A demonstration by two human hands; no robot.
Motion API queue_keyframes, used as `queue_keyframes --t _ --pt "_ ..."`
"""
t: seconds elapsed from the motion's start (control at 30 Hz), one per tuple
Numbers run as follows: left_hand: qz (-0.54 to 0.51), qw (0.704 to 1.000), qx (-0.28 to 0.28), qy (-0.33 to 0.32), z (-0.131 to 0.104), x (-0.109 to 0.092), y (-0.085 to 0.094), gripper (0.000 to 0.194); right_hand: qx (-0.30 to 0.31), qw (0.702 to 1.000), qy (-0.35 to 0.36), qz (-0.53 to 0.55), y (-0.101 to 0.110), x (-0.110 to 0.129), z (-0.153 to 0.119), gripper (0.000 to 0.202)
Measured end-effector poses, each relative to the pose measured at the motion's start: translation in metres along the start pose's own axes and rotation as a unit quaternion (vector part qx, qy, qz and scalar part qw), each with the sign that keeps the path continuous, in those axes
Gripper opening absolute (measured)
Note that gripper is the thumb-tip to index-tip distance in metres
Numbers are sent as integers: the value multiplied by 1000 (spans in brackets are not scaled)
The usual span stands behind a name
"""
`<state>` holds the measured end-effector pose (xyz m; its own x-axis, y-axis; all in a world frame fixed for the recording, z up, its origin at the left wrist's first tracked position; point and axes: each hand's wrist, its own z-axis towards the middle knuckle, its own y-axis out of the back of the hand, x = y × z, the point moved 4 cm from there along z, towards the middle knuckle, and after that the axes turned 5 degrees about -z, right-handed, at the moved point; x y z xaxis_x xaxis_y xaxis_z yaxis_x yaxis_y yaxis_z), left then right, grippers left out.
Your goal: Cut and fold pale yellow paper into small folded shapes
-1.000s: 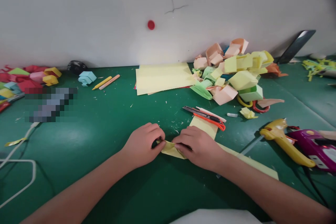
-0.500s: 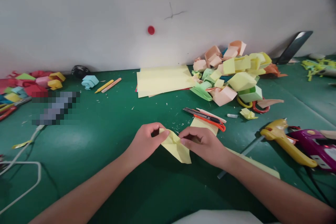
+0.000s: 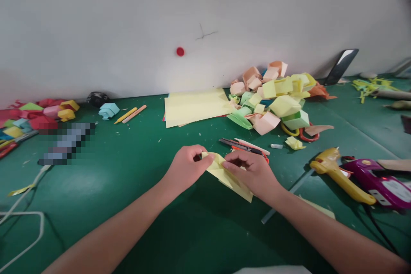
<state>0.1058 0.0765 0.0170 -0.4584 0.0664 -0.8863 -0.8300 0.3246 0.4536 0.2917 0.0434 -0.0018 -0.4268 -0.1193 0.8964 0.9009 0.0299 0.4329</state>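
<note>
Both the left hand (image 3: 187, 169) and the right hand (image 3: 252, 171) pinched the folded yellow paper (image 3: 228, 176) from opposite ends, holding it just above the green tabletop (image 3: 135, 154), apparently to steady a crease.

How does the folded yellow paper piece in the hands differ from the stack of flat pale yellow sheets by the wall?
The folded yellow paper piece is creased and pinched between the left hand and right hand; the stack of flat pale yellow sheets lies unfolded and untouched on the green table. The folded piece looks smaller and nearer the camera; the stack sits back by the wall. Both are yellow paper.
</note>
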Motion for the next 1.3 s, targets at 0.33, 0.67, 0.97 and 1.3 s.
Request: queue_keyframes --t 0.33,0.67,0.97,1.3 --pt "-108 989 98 31 -2 12 -10 25 -27 999 -10 -18 9 -4 3 16" --pt "-62 998 28 10 -1 14 -7 30 -1 991 124 -42 2 5 1 9" --pt "45 998 3 -41 -3 13 -9 35 -8 987 138 -79 -4 -5 -1 13" --pt "147 981 4 -126 -8 6 -14 32 6 987 139 -77 -7 -1 0 10"
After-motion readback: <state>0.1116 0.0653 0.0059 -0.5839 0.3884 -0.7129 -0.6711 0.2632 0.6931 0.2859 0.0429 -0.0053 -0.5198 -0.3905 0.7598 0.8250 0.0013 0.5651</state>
